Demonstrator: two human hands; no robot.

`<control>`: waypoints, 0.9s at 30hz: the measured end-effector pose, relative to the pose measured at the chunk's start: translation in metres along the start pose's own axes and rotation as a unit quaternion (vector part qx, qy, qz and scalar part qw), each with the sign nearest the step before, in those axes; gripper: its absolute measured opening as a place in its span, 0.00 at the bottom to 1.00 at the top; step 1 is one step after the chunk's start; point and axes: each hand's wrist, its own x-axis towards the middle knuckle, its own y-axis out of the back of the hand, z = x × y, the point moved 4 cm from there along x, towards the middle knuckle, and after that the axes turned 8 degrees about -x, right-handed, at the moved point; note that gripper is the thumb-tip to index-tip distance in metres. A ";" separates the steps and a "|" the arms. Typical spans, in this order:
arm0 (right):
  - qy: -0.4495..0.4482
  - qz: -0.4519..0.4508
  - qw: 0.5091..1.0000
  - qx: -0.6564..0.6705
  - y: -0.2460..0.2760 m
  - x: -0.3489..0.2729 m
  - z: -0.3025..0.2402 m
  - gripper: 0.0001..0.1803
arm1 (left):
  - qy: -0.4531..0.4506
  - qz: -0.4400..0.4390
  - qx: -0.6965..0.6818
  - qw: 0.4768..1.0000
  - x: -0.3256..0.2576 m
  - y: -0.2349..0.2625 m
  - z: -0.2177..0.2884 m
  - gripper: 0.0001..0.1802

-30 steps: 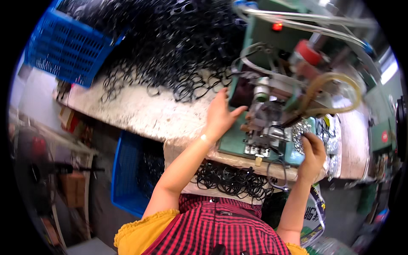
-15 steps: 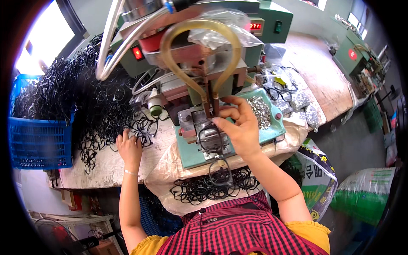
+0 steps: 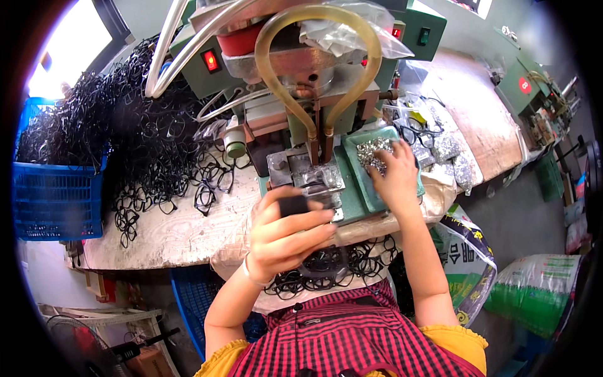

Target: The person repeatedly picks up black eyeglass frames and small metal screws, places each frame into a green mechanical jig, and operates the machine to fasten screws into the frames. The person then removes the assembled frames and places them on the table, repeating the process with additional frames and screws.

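Note:
My left hand (image 3: pixel 286 235) is raised close under the camera, fingers closed around a black eyeglass frame (image 3: pixel 294 205). My right hand (image 3: pixel 394 174) reaches into a pile of small shiny metal parts (image 3: pixel 372 152) on the green base (image 3: pixel 364 195) of the bench machine. The machine's fixture block (image 3: pixel 306 176) sits between the two hands, under a looped yellowish hose (image 3: pixel 314 75). A heap of black eyeglass frames (image 3: pixel 342 264) lies in my lap just below the left hand.
A big pile of black frames (image 3: pixel 151 144) covers the worn white bench to the left, spilling from a blue plastic crate (image 3: pixel 56 195). Bags of metal parts (image 3: pixel 446 151) and more frames lie right of the machine. Sacks (image 3: pixel 534 295) stand on the floor at right.
My left hand left the frame pile at the left and came up in front of me holding a black frame. My right hand moved from the fixture to the metal parts.

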 end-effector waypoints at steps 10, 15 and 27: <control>0.034 0.126 0.988 0.084 -0.022 -0.001 0.024 0.06 | 0.025 -0.056 0.025 0.998 -0.006 -0.001 -0.008 0.16; -0.087 0.073 0.968 0.225 -0.033 -0.003 0.037 0.08 | 0.102 0.068 0.124 0.985 -0.052 -0.017 0.015 0.23; -0.065 0.012 0.921 0.383 -0.041 0.003 0.032 0.11 | 0.312 -0.102 0.507 0.797 -0.130 0.119 -0.125 0.05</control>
